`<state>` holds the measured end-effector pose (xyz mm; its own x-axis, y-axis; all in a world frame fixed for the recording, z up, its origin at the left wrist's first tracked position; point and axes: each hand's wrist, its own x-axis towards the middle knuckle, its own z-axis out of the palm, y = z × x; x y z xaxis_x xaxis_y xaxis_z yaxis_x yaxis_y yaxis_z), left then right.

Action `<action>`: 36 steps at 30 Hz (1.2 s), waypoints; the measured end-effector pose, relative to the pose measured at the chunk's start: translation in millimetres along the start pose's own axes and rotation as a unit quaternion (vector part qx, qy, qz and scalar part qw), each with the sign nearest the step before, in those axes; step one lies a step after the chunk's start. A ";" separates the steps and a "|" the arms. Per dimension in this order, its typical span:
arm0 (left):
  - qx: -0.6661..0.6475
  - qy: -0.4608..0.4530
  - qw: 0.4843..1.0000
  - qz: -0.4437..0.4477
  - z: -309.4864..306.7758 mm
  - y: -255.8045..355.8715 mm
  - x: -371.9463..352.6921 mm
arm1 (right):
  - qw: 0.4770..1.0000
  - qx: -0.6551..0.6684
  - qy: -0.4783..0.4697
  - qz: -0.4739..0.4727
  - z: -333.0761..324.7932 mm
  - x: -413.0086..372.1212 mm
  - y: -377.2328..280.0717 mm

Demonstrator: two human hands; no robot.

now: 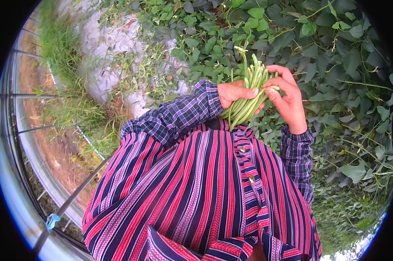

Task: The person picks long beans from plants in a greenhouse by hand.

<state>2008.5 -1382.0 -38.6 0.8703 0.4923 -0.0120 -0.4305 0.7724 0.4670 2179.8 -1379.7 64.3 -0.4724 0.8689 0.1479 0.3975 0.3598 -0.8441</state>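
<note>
A bunch of long green beans (251, 93) is held in front of my chest. My left hand (237, 93) is wrapped round the middle of the bunch, its thumb lying across the front. The bean ends stick out above and below that grip. At the bunch's right side, my right hand (287, 95) has its thumb and fingers curled together on the end of a green bean (272, 88). The rest of that bean runs in among the others. Both forearms are in checked sleeves.
Dense leafy vines (335, 87) rise close on the right and behind the beans. To the left lie pale ground sheeting (118, 56) and tall grass (59, 48). A metal pole (81, 187) with a blue tie (53, 221) stands at lower left.
</note>
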 end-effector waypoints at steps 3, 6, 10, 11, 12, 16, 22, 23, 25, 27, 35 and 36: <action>-0.022 0.008 1.000 0.019 4.3 4.9 2.3 | 0.997 -0.074 0.031 -0.017 4.7 4.0 -6.9; 0.009 0.041 0.999 0.013 13.0 10.5 -0.1 | 0.994 -0.102 0.036 -0.019 4.9 5.2 -6.5; 0.101 0.091 0.991 -0.019 15.7 11.8 1.5 | 0.995 -0.096 0.012 -0.004 -1.4 4.7 -8.0; 0.101 0.091 0.991 -0.015 17.3 12.0 1.1 | 0.997 -0.075 0.007 0.008 -4.9 4.8 -13.1; 0.126 0.109 0.986 -0.020 18.2 12.3 2.7 | 0.997 -0.073 0.008 -0.004 -9.3 6.6 -17.2; 0.216 0.152 0.963 -0.051 25.6 15.1 7.3 | 0.968 -0.235 -0.037 -0.080 -5.4 16.1 -41.2; 0.206 0.106 0.972 -0.047 15.5 6.0 13.6 | 0.917 -0.363 -0.115 -0.122 -0.5 19.0 -34.4; 0.203 0.105 0.973 -0.032 14.3 3.2 13.7 | 0.940 -0.304 -0.107 -0.108 1.6 16.8 -28.0; 0.200 0.105 0.974 -0.012 21.9 5.5 10.5 | 0.959 -0.247 -0.102 -0.096 3.6 13.3 -23.4; 0.179 0.085 0.980 -0.028 29.7 12.2 5.2 | 0.980 -0.173 -0.084 -0.045 3.7 10.0 -25.4; 0.200 0.042 0.978 -0.036 15.3 -1.9 9.1 | 0.996 -0.083 -0.021 -0.029 -2.1 2.6 -18.9; 0.199 0.039 0.979 -0.036 16.2 -3.2 9.4 | 0.996 -0.081 -0.020 -0.014 -2.5 1.5 -19.4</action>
<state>2021.9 -1386.4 -26.0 0.8675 0.4835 -0.1166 -0.2285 0.5957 0.7700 2173.4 -1384.5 82.2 -0.5153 0.8444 0.1466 0.5041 0.4370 -0.7449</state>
